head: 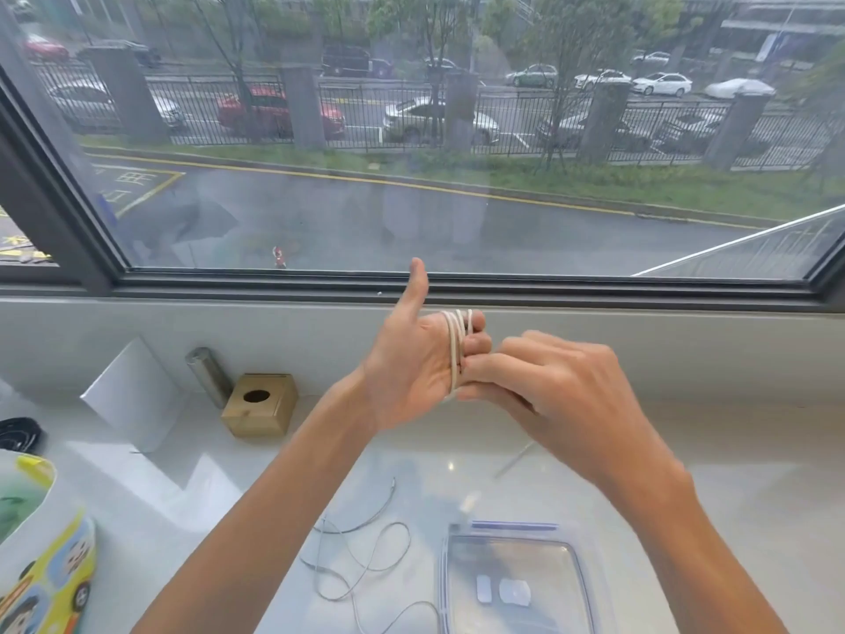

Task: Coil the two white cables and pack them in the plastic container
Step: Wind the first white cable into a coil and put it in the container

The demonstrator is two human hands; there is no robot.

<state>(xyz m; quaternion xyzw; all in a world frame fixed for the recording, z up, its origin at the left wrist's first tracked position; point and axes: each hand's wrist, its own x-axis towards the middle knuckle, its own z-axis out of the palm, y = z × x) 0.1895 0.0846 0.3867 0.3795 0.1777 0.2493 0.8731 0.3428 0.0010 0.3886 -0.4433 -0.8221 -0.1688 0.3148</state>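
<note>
While the second white cable (pixel 366 555) lies loose on the desk (pixel 731 473) just left of the plastic container (pixel 526 562), we find the first white cable (pixel 455 350) wound round the fingers of the left hand (pixel 411 359), well above the container. That hand serves as a spool, thumb up and fingers together. The right hand (pixel 562 382) touches it, fingertips pinching the coil, in our judgement to guide a turn.

On the bench (pixel 731 473), the loose cable (pixel 361 555) lies just left of the plastic container (pixel 539 565). Behind them, at left, a cylinder (pixel 210 377) sits beside a block (pixel 260 404). Above, I see the wound cable (pixel 455 350) round my left grip's (pixel 411 359) fingers (pixel 478 345).
</note>
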